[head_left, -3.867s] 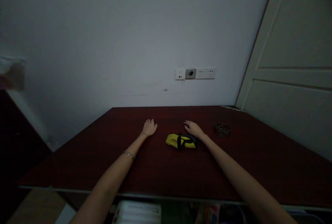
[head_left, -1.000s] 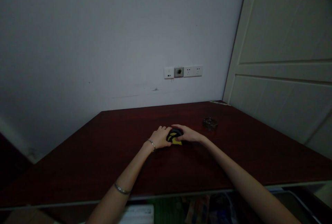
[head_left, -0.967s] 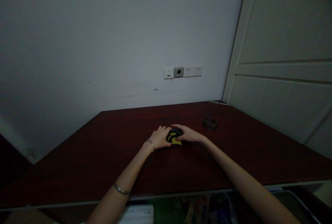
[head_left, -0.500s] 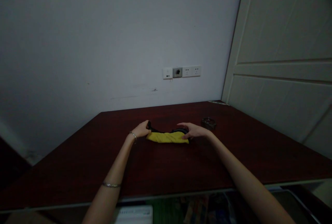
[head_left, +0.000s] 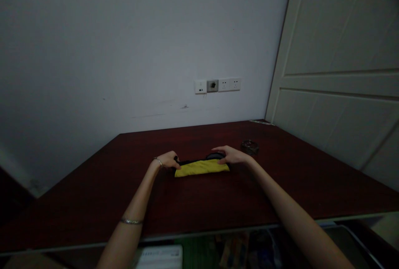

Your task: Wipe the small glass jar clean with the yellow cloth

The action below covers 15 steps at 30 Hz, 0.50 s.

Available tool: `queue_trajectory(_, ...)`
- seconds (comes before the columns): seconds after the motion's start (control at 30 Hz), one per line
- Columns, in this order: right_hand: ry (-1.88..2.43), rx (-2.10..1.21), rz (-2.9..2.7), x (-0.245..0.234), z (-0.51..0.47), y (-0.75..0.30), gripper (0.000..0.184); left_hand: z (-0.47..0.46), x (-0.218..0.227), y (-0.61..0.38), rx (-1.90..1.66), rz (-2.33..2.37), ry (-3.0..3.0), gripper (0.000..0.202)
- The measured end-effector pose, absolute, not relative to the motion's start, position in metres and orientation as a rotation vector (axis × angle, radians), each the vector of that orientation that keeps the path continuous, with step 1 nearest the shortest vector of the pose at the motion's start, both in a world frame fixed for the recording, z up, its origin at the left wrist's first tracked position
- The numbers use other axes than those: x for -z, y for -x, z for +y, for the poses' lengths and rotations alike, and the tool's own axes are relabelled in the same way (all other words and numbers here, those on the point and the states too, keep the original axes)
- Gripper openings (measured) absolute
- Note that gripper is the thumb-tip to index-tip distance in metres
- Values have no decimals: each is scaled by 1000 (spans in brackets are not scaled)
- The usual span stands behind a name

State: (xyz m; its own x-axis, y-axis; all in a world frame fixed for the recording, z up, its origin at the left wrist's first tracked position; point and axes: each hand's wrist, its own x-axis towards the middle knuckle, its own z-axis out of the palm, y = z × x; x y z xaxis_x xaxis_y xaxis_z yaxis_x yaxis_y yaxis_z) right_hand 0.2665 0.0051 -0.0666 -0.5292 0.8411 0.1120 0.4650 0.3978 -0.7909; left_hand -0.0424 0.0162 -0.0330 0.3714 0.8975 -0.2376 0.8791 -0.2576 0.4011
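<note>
A yellow cloth piece (head_left: pixel 201 168) with a black back edge lies across the dark red table in front of me. What kind of article it is, I cannot tell. My left hand (head_left: pixel 168 160) pinches its left end between thumb and fingers. At the right end, my right hand (head_left: pixel 232 155) grips it, thumb on the yellow side and fingers reaching over a rounded black part (head_left: pixel 215 156). That black part bulges up behind the yellow strip, and its far side is hidden.
A round, see-through dish (head_left: pixel 249 147) stands just behind my right hand on the table (head_left: pixel 131 194). The wall with sockets (head_left: pixel 229 84) rises at the back, a pale panelled door (head_left: pixel 339 82) on the right. Below the front edge, a white box (head_left: pixel 160 257) and other items show.
My left hand has moved slightly down and toward me with the cloth's left end. The yellow strip's back edge now looks straighter. The right hand has barely moved.
</note>
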Motion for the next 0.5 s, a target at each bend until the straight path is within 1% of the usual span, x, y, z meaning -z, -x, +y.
queue_trajectory(0.07, 1107, -963, -2152, 66, 7, -269, 58, 15, 31, 44, -94, 1499, -2215, 22)
queue_trajectory(0.13, 1137, -826, -2111, 65, 9, -271, 49, 15, 28, 45, -171, 1473, -2265, 22)
queue_trajectory(0.27, 1097, -474, -2002, 61, 6, -270, 30, 15, 19, 47, -597, 1455, -2453, 21)
queue_trajectory(0.33, 1051, -370, -2071, 61, 1, -267, 26, 14, 18, 48, -704, 1416, -2592, 24)
queue_trajectory(0.4, 1022, -305, -2229, 64, -6, -265, 32, 10, 20, 51, -547, 1319, -2715, 29)
queue_trajectory(0.5, 1048, -295, -2444, 71, -15, -264, 43, 0, 25, 56, -129, 1123, -2753, 37)
